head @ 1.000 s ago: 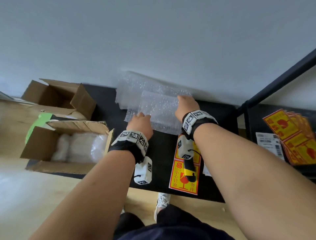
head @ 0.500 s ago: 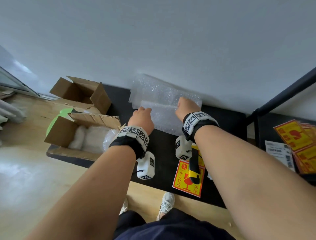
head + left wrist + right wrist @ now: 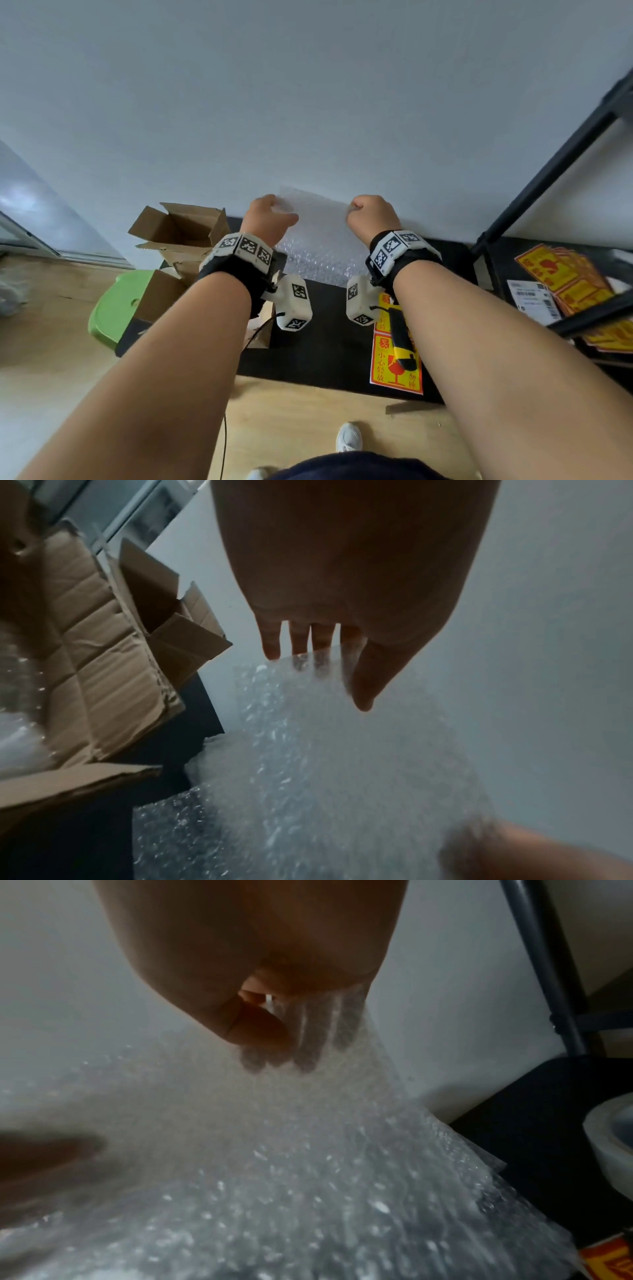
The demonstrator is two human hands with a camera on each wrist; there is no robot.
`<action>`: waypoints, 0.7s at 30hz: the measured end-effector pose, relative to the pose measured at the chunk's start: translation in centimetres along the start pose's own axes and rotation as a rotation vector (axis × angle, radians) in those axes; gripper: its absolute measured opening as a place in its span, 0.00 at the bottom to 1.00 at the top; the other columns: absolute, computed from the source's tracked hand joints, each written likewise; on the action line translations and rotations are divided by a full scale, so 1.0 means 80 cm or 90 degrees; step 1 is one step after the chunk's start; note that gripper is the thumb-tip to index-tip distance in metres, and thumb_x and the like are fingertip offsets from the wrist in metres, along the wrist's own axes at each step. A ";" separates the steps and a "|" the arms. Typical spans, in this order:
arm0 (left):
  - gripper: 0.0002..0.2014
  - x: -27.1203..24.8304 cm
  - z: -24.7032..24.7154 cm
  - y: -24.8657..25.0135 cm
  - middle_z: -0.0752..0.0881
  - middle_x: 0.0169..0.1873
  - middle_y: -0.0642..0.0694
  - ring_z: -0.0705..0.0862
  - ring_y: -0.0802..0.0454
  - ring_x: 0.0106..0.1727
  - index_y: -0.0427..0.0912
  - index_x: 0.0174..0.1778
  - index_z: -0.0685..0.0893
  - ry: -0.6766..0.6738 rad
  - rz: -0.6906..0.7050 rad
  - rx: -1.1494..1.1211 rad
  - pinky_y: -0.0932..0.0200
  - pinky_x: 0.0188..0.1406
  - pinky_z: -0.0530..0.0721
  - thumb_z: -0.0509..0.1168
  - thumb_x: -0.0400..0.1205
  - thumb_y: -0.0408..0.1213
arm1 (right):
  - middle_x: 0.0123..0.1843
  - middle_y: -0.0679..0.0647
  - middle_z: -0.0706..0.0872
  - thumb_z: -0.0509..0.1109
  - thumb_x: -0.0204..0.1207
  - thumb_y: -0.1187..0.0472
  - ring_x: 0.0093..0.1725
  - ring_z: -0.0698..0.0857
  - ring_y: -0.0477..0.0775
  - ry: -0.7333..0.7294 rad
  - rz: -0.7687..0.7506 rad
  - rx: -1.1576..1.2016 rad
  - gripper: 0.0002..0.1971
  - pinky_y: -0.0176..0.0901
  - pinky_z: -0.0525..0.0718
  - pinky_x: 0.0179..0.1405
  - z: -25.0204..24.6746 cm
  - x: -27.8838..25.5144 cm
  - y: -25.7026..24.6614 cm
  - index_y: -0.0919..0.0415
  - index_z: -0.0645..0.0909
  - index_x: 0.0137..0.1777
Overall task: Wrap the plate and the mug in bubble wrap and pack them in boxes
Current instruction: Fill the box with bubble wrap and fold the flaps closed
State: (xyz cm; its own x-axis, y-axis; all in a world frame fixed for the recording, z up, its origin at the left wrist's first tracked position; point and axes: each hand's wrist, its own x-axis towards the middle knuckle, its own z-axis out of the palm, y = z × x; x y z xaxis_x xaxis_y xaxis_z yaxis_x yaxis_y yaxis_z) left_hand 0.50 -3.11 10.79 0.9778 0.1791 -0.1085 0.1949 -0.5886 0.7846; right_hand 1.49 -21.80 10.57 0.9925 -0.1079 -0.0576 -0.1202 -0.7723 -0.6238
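Observation:
A clear sheet of bubble wrap [image 3: 318, 236] hangs upright over the black table [image 3: 325, 346], its lower part still on the pile. My left hand [image 3: 265, 219] pinches its top left corner, thumb in front and fingers behind the bubble wrap [image 3: 308, 750]. My right hand [image 3: 371, 214] pinches the top right corner the same way, fingers showing through the bubble wrap [image 3: 308, 1150]. An open cardboard box [image 3: 181, 228] stands at the back left. A nearer box [image 3: 78, 674] holds something wrapped in bubble wrap. No bare plate or mug shows.
Red and yellow fragile stickers [image 3: 395, 363] lie on the table with a black and yellow knife [image 3: 400, 337] on them. More stickers [image 3: 565, 274] sit on the black shelf at right. A tape roll [image 3: 609, 1139] and a green stool [image 3: 116, 305] are nearby.
Both hands have risen from the pile toward the wall, lifting one bubble wrap sheet by its top corners. The view has tilted up.

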 end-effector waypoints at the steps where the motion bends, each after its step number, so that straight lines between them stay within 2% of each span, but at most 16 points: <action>1: 0.11 -0.004 -0.010 -0.001 0.82 0.47 0.46 0.80 0.50 0.48 0.38 0.56 0.81 -0.004 0.004 -0.031 0.64 0.38 0.75 0.70 0.79 0.35 | 0.28 0.52 0.74 0.59 0.72 0.65 0.36 0.77 0.63 0.012 0.010 0.013 0.12 0.46 0.73 0.35 0.000 -0.008 -0.007 0.58 0.70 0.27; 2: 0.08 -0.006 -0.019 -0.004 0.81 0.41 0.48 0.79 0.52 0.42 0.38 0.52 0.81 -0.005 0.006 -0.054 0.65 0.34 0.73 0.70 0.79 0.35 | 0.30 0.52 0.75 0.58 0.73 0.65 0.37 0.76 0.62 0.024 0.020 0.034 0.12 0.46 0.73 0.35 0.000 -0.016 -0.015 0.57 0.72 0.28; 3: 0.08 -0.009 -0.030 -0.007 0.80 0.38 0.49 0.79 0.53 0.39 0.38 0.49 0.80 -0.008 0.004 -0.080 0.66 0.33 0.72 0.70 0.79 0.35 | 0.34 0.52 0.79 0.59 0.74 0.64 0.39 0.78 0.61 0.038 0.031 0.059 0.10 0.46 0.77 0.39 0.001 -0.024 -0.022 0.56 0.75 0.33; 5: 0.08 -0.015 -0.049 -0.018 0.82 0.37 0.50 0.81 0.56 0.37 0.40 0.48 0.79 -0.021 -0.020 -0.146 0.65 0.36 0.76 0.71 0.78 0.35 | 0.45 0.50 0.84 0.60 0.75 0.60 0.46 0.81 0.57 0.080 0.071 0.124 0.07 0.49 0.81 0.52 0.007 -0.042 -0.037 0.54 0.79 0.48; 6: 0.08 -0.019 -0.059 -0.023 0.84 0.39 0.49 0.83 0.57 0.37 0.41 0.48 0.78 -0.033 -0.043 -0.187 0.63 0.39 0.80 0.71 0.78 0.34 | 0.49 0.49 0.84 0.62 0.76 0.57 0.47 0.80 0.55 0.102 0.098 0.161 0.10 0.48 0.79 0.55 0.013 -0.050 -0.043 0.53 0.78 0.55; 8: 0.07 -0.025 -0.080 -0.035 0.85 0.42 0.45 0.85 0.57 0.36 0.41 0.46 0.77 -0.037 -0.079 -0.263 0.62 0.40 0.86 0.71 0.79 0.32 | 0.56 0.48 0.82 0.65 0.78 0.53 0.45 0.78 0.50 0.106 0.143 0.238 0.19 0.43 0.76 0.47 0.026 -0.066 -0.058 0.53 0.72 0.68; 10: 0.07 -0.032 -0.100 -0.051 0.83 0.38 0.46 0.83 0.55 0.34 0.39 0.49 0.77 -0.023 -0.066 -0.271 0.70 0.30 0.83 0.69 0.80 0.31 | 0.61 0.51 0.78 0.68 0.77 0.54 0.43 0.77 0.47 0.076 0.157 0.303 0.27 0.41 0.72 0.42 0.043 -0.081 -0.073 0.54 0.66 0.75; 11: 0.07 -0.035 -0.109 -0.060 0.82 0.37 0.48 0.82 0.53 0.36 0.39 0.51 0.78 -0.018 -0.059 -0.261 0.70 0.29 0.82 0.69 0.80 0.31 | 0.62 0.51 0.77 0.69 0.76 0.57 0.43 0.77 0.47 0.066 0.152 0.314 0.30 0.41 0.72 0.43 0.053 -0.087 -0.079 0.55 0.64 0.77; 14: 0.10 -0.041 -0.136 -0.097 0.85 0.43 0.46 0.84 0.47 0.47 0.40 0.51 0.82 -0.015 -0.082 -0.209 0.53 0.50 0.86 0.71 0.77 0.37 | 0.67 0.56 0.78 0.67 0.76 0.67 0.45 0.80 0.51 0.080 0.125 0.253 0.31 0.39 0.75 0.41 0.085 -0.104 -0.091 0.54 0.64 0.78; 16: 0.11 -0.046 -0.155 -0.119 0.85 0.45 0.46 0.85 0.47 0.49 0.41 0.54 0.84 0.001 -0.104 -0.174 0.54 0.49 0.84 0.71 0.77 0.37 | 0.67 0.57 0.79 0.64 0.76 0.70 0.49 0.82 0.55 0.086 0.111 0.210 0.32 0.40 0.77 0.42 0.104 -0.117 -0.099 0.52 0.63 0.79; 17: 0.12 -0.048 -0.163 -0.129 0.84 0.45 0.47 0.83 0.48 0.49 0.40 0.56 0.83 0.008 -0.104 -0.130 0.56 0.46 0.82 0.70 0.77 0.35 | 0.63 0.55 0.81 0.62 0.76 0.71 0.49 0.83 0.55 0.078 0.098 0.194 0.34 0.41 0.79 0.41 0.113 -0.122 -0.103 0.49 0.62 0.81; 19: 0.14 -0.053 -0.176 -0.146 0.80 0.47 0.46 0.81 0.48 0.52 0.39 0.59 0.78 0.031 -0.101 -0.022 0.56 0.46 0.78 0.70 0.78 0.34 | 0.49 0.43 0.80 0.59 0.75 0.74 0.41 0.81 0.46 0.046 0.057 0.154 0.38 0.38 0.79 0.36 0.131 -0.135 -0.109 0.42 0.61 0.82; 20: 0.17 -0.054 -0.180 -0.154 0.80 0.49 0.45 0.81 0.46 0.54 0.38 0.61 0.76 0.045 -0.105 0.016 0.55 0.47 0.78 0.70 0.78 0.34 | 0.51 0.41 0.81 0.58 0.75 0.75 0.44 0.82 0.45 0.028 0.029 0.135 0.39 0.38 0.82 0.37 0.139 -0.140 -0.111 0.40 0.63 0.82; 21: 0.19 -0.058 -0.182 -0.160 0.80 0.51 0.43 0.82 0.44 0.55 0.36 0.62 0.73 0.056 -0.113 0.041 0.53 0.48 0.80 0.70 0.78 0.33 | 0.60 0.44 0.84 0.57 0.75 0.76 0.52 0.85 0.48 0.010 -0.002 0.112 0.38 0.40 0.85 0.45 0.147 -0.144 -0.115 0.40 0.68 0.80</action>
State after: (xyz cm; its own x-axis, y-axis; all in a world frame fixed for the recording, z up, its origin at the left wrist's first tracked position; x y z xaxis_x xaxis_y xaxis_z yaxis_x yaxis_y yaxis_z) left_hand -7.65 15.11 10.12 0.9179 0.3508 -0.1854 0.3706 -0.5908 0.7167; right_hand -8.54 -6.13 7.79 0.9922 -0.1165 -0.0444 -0.1100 -0.6508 -0.7512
